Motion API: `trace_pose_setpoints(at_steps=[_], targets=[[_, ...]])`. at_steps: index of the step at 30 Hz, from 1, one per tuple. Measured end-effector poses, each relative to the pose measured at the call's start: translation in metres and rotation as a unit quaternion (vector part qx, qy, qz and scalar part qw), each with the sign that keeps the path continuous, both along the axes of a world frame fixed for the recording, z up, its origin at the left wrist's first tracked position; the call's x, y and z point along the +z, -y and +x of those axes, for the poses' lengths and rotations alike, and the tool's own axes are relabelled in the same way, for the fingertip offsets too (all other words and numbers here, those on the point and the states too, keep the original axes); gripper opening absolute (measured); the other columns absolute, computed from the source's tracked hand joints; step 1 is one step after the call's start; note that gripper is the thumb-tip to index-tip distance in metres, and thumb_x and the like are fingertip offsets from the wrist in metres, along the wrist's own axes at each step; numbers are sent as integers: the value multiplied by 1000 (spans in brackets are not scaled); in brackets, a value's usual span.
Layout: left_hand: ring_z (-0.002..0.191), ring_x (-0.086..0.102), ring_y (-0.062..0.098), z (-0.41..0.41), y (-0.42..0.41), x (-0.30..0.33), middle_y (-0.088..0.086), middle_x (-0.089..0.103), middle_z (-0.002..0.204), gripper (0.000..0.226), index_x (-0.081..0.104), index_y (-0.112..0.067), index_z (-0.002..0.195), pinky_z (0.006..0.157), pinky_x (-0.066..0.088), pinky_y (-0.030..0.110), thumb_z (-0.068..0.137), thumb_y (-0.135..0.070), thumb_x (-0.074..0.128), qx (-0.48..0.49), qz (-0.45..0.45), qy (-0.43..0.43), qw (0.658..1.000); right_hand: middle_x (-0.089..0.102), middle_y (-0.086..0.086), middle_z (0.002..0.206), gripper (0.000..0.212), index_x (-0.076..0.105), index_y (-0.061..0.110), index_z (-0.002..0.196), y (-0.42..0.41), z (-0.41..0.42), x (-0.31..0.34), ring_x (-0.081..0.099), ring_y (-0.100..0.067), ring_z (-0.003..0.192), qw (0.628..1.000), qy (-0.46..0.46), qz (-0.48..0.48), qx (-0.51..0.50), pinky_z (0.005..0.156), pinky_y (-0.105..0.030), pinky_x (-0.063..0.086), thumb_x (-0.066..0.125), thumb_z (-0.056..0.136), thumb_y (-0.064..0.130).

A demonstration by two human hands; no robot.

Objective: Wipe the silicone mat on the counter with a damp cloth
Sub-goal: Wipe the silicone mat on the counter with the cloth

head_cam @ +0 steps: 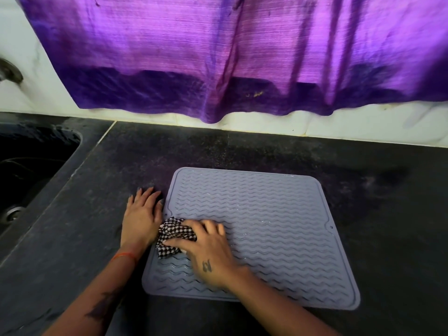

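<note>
A grey silicone mat [266, 221] with wavy ridges lies flat on the dark counter [242, 151]. A bunched black-and-white checked cloth [173, 235] sits on the mat near its left edge. My right hand [206, 248] grips the cloth and holds it down on the mat. My left hand [143, 214] lies flat on the counter with straight fingers, its thumb side against the mat's left edge. Wet streaks glisten on the mat's ridges.
A dark sink basin [31, 170] with a drain [12, 213] is sunk into the counter at the left. A purple curtain [242, 57] hangs over the white wall behind. A metal tap fitting [9, 71] shows at the far left.
</note>
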State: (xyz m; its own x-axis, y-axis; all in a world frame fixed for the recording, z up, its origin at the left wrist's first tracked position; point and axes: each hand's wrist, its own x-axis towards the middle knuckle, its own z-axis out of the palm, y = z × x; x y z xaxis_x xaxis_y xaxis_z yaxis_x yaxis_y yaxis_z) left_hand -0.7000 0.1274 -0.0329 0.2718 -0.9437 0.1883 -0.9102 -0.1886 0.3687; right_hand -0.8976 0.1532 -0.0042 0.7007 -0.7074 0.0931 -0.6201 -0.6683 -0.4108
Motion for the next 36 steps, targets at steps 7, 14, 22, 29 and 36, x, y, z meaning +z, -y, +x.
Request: trace_pose_setpoints(at_steps=[7, 14, 22, 29, 36], targets=[[136, 32, 35, -1, 1, 0, 15, 48, 139, 52, 56, -7, 126, 114, 18, 46, 89, -35, 32, 5, 0, -3, 1000, 44, 2, 132, 47, 45, 53, 124, -23, -4, 0, 45, -26, 109, 1000, 5, -14, 26, 85, -44, 36, 45, 87, 23], [134, 35, 37, -1, 0, 2, 16, 50, 137, 53, 58, -6, 124, 114, 20, 47, 89, -35, 32, 6, -5, -1, 1000, 43, 1, 131, 40, 48, 50, 122, -18, -6, 14, 40, -27, 110, 999, -1, 29, 34, 89, -46, 31, 44, 90, 28], [134, 34, 37, -2, 0, 2, 16, 49, 137, 53, 58, -6, 124, 113, 19, 47, 88, -35, 32, 6, -3, 1, 1000, 41, 5, 132, 44, 46, 52, 122, -41, -13, -1, 40, -23, 109, 998, 5, -2, 56, 86, -44, 38, 53, 85, 29], [135, 33, 36, -1, 0, 1, 16, 48, 139, 53, 57, -6, 125, 114, 18, 47, 89, -36, 32, 6, -3, 2, 1000, 42, 8, 128, 49, 42, 54, 124, -55, -20, -6, 43, -19, 104, 997, -5, -40, 66, 83, -36, 27, 56, 82, 33], [135, 33, 36, -2, -2, 3, 16, 48, 139, 54, 57, -6, 125, 114, 19, 48, 89, -36, 31, 9, -5, 4, 1000, 42, 6, 127, 41, 45, 52, 123, -52, -29, 4, 43, -21, 107, 996, 13, -21, 83, 84, -40, 34, 50, 88, 32]])
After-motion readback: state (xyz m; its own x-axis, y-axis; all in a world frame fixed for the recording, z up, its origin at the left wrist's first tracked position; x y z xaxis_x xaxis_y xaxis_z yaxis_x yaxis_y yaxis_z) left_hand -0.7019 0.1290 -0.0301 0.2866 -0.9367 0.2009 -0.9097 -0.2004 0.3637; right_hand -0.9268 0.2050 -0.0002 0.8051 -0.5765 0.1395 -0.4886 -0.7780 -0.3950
